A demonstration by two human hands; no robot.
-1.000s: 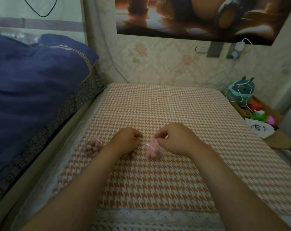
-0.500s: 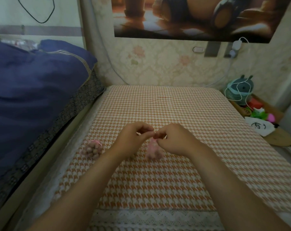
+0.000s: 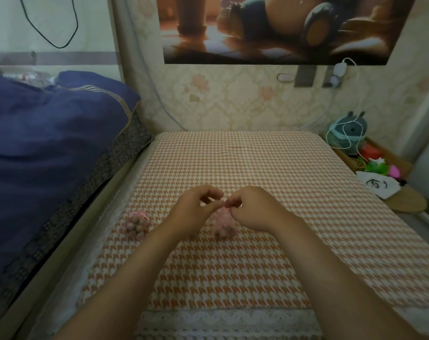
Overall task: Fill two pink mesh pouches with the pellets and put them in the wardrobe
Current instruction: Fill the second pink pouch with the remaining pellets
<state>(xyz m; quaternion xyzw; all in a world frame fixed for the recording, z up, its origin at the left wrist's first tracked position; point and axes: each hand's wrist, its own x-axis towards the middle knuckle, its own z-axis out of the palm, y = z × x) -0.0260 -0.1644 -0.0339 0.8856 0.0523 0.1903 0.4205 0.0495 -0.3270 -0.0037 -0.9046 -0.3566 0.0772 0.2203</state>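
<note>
At the cloth-covered table (image 3: 257,266), your left hand (image 3: 194,212) and right hand (image 3: 252,209) meet fingertip to fingertip, both pinching the neck of the second pouch (image 3: 224,225), which sits full of pellets just beneath them. The first pouch (image 3: 136,224) lies filled beside your left wrist. You appear to be drawing this pouch shut, though its string is too fine to see. Next comes a firm pull, then gathering both for the wardrobe, which is out of view.
</note>
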